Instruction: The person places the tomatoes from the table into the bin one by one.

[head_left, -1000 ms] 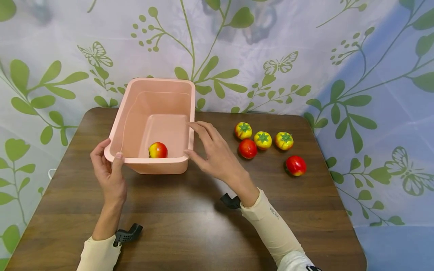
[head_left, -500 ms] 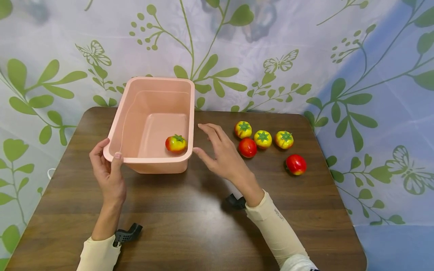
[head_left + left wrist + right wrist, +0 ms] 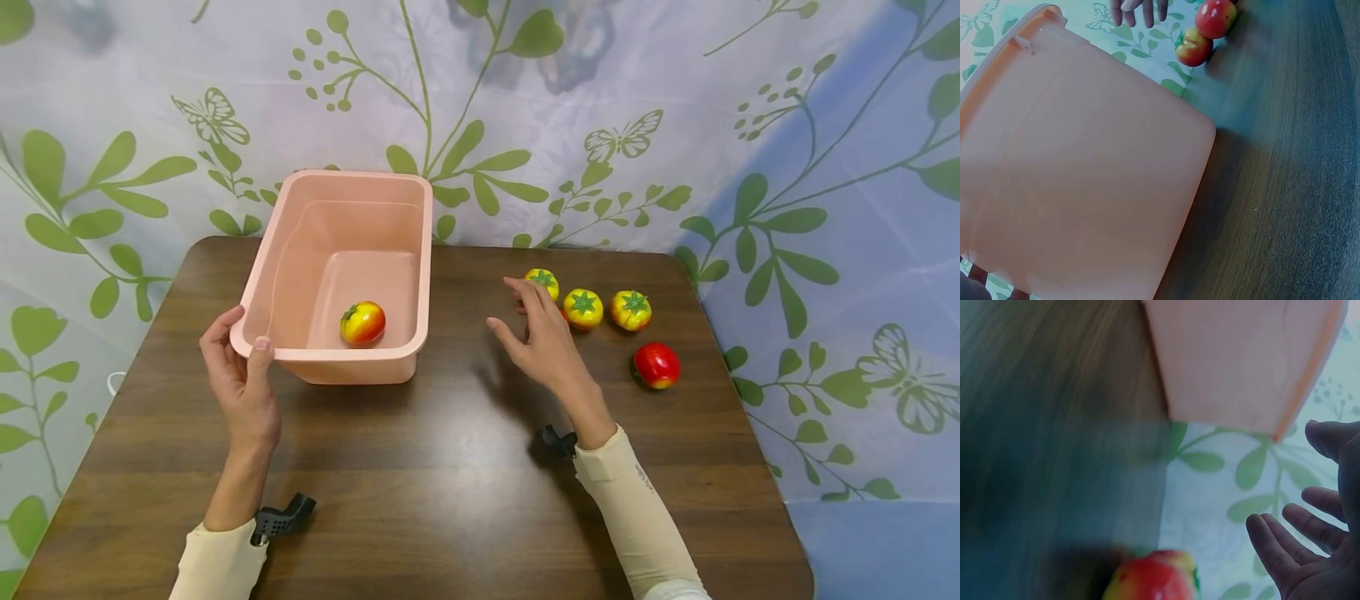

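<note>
Left of centre, the bin (image 3: 367,223) is pale pink and the fruit inside (image 3: 364,323) red and yellow, while right of centre green-topped yellow fruits (image 3: 582,308) and a red fruit (image 3: 657,365) colour the brown wood-grain desk (image 3: 450,500) below a green-leaf-patterned whitish backdrop (image 3: 517,108).

A short line of small, dark lettering (image 3: 645,478) runs lengthwise along the cream-coloured, close-fitting fabric sleeve (image 3: 633,512) on a person's right forearm, seen from the head camera. The print sits near the wrist end, toward the sleeve's right edge, slanting with the arm. Its characters are too small and blurred to make out; no other wording, number or brand is legible in the three views.
</note>
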Available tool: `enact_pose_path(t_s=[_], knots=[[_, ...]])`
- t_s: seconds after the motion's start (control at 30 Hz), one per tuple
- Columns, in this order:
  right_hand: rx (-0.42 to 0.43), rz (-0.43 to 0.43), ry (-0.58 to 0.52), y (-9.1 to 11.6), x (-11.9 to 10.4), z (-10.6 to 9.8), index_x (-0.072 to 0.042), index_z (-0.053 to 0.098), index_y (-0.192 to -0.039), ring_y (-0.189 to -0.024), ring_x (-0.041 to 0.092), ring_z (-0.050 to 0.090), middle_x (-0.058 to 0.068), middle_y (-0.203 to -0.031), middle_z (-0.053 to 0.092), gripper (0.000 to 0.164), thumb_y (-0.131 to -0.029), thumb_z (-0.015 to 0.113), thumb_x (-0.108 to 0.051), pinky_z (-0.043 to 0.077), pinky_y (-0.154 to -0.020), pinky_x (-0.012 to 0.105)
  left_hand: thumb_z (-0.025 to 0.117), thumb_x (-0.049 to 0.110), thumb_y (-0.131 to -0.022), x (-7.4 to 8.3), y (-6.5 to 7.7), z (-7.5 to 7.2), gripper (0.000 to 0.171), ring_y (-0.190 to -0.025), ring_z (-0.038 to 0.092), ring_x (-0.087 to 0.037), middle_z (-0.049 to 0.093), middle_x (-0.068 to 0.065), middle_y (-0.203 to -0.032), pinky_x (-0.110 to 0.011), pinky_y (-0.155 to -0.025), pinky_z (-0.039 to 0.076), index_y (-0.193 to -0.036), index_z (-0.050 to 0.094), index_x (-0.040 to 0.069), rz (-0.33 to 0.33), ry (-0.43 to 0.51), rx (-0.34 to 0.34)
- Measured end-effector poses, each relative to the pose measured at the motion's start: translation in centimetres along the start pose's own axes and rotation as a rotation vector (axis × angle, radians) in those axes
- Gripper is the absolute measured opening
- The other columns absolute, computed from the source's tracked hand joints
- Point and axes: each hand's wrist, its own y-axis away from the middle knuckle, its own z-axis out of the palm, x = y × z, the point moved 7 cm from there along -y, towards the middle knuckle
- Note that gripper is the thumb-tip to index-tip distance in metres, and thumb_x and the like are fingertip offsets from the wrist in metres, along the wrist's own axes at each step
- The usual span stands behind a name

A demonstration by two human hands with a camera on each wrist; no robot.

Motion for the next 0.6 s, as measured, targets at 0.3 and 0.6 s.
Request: enact_pose_path(t_s=[0.3, 0.6], knots=[[0.060, 0.117, 0.045, 0.9, 4.4, -1.3, -0.017, 0.047, -0.158, -0.140, 0.034, 0.054, 0.011, -0.155, 0.052, 0.069, -0.100, 0.073, -0.044, 0.054, -0.113, 0.058, 0.056, -0.004, -0.098, 0.0, 0.3, 0.1, 0.051, -0.136, 0.050, -0.031, 0.050, -0.017, -0.147, -0.027, -0.108, 0.051, -0.148, 0.048, -0.004, -0.001, 0.001, 0.014], [0.121, 0.133, 0.071, 1.7, 7.0, -1.8, -0.008, 0.051, -0.155, -0.140, 0.035, 0.050, 0.016, -0.151, 0.055, 0.068, -0.098, 0.078, -0.034, 0.047, -0.117, 0.058, 0.055, -0.002, -0.099, -0.1, 0.4, 0.2, 0.052, -0.135, 0.050, -0.031, 0.048, -0.016, -0.149, -0.027, -0.104, 0.053, -0.150, 0.047, -0.003, -0.018, 0.006, 0.013]])
